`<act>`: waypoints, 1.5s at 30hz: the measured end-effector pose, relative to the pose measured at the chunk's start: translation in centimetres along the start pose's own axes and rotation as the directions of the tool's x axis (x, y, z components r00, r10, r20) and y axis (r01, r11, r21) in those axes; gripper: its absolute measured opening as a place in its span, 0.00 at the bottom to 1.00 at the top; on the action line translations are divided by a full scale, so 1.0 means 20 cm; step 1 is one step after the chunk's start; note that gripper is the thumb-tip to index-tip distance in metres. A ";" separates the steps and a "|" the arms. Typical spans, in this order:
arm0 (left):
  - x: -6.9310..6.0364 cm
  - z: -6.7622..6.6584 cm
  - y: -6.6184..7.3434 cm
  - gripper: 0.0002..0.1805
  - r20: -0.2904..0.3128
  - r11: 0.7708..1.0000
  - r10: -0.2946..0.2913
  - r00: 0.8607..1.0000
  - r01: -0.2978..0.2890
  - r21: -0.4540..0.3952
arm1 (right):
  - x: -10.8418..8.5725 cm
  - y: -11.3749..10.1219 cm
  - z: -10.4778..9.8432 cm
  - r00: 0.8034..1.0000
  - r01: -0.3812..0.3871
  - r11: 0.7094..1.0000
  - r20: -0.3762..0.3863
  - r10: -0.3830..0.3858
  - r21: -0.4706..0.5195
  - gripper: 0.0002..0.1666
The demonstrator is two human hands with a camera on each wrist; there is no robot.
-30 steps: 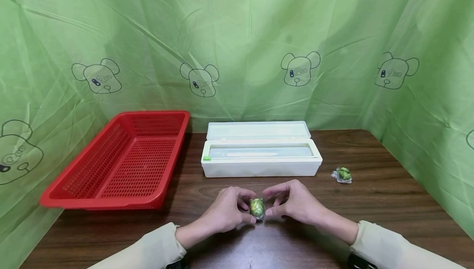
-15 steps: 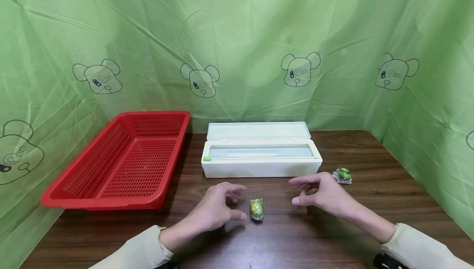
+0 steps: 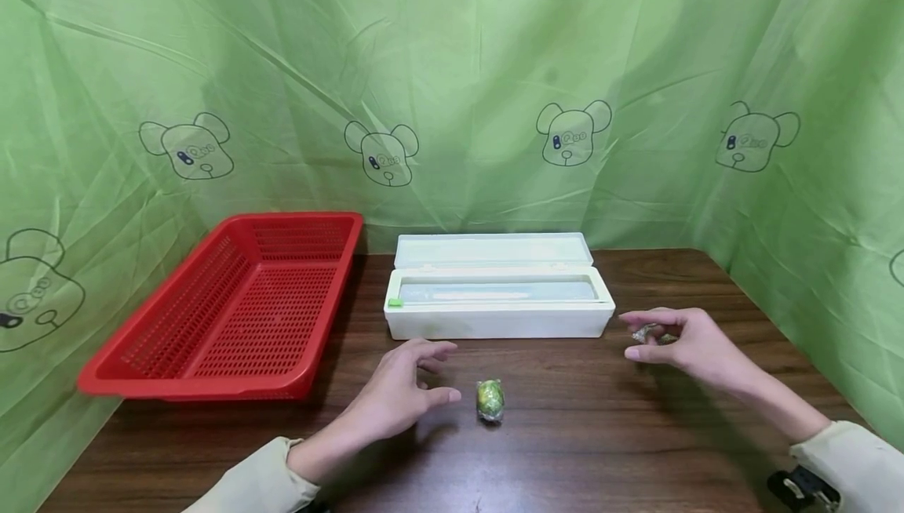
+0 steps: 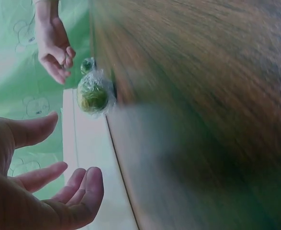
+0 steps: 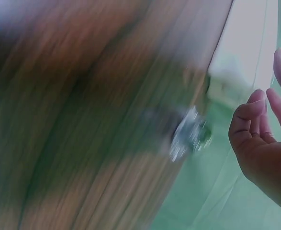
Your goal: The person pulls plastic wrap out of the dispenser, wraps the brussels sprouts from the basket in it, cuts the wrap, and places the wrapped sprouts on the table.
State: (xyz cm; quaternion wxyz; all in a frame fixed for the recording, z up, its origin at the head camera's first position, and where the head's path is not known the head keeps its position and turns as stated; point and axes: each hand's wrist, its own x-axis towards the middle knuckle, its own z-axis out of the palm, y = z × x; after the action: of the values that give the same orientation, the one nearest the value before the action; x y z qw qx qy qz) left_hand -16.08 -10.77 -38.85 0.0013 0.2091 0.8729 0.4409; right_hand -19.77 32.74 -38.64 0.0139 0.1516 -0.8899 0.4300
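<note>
A small round green-and-yellow item (image 3: pixel 490 401), like a fruit wrapped in clear film, sits on the table just right of my left hand (image 3: pixel 395 389). That hand hovers with thumb and fingers spread loosely, not touching it. In the left wrist view the crinkled film on the wrapped item (image 4: pixel 93 97) shows clearly. Over at the right, my right hand (image 3: pixel 695 347) is above a second wrapped green item (image 3: pixel 645 332), partly hidden by the fingers. The right wrist view shows this second item (image 5: pixel 196 134), blurred, apart from the loosely bent fingers.
Behind the hands stands a long white box (image 3: pixel 500 323), its translucent lid (image 3: pixel 492 249) tipped back and a clear film roll (image 3: pixel 494 291) apparently inside. A red perforated basket (image 3: pixel 304 383) is at the left. Green cloth (image 3: pixel 466 66) hangs around the wooden table (image 3: pixel 565 450).
Both hands have moved off the nearer wrapped item, which stays in place. My right hand has travelled right to the second wrapped item; my left has drawn back slightly left.
</note>
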 end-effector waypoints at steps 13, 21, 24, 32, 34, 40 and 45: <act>0.11 0.14 0.14 0.32 0.025 0.999 0.034 0.999 -0.033 -0.024 | 0.00 0.25 -0.17 0.998 -0.047 0.999 -0.044 0.046 -0.028 0.36; 0.19 0.24 0.25 0.33 0.058 0.998 0.048 0.997 -0.045 -0.047 | 0.01 0.34 -0.21 0.996 -0.093 0.993 0.002 0.093 -0.070 0.37; 0.23 0.28 0.28 0.33 0.075 0.997 0.058 0.995 -0.054 -0.056 | 0.02 0.37 -0.22 0.994 -0.099 0.992 0.026 0.102 -0.074 0.37; 0.32 0.39 0.36 0.33 0.122 0.997 0.077 0.990 -0.075 -0.020 | 0.04 0.37 -0.22 0.990 -0.121 0.990 0.059 0.126 -0.072 0.37; 0.34 0.41 0.37 0.33 0.133 0.997 0.073 0.988 -0.072 -0.012 | 0.04 0.37 -0.21 0.989 -0.130 0.989 0.063 0.135 -0.072 0.37; 0.37 0.44 0.41 0.34 0.146 0.999 0.039 0.988 -0.039 -0.005 | 0.05 0.37 -0.21 0.988 -0.139 0.988 0.060 0.143 -0.073 0.35; 0.39 0.45 0.43 0.35 0.143 1.000 0.028 0.989 -0.029 0.006 | 0.05 0.35 -0.19 0.987 -0.150 0.987 0.050 0.153 -0.056 0.35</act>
State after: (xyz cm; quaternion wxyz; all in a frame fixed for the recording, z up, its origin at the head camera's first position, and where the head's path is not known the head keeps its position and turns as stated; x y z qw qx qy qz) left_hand -18.31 3.42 -36.26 0.0568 0.2527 0.8692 0.4213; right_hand -23.07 39.56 -41.38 -0.0392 0.0947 -0.9099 0.4020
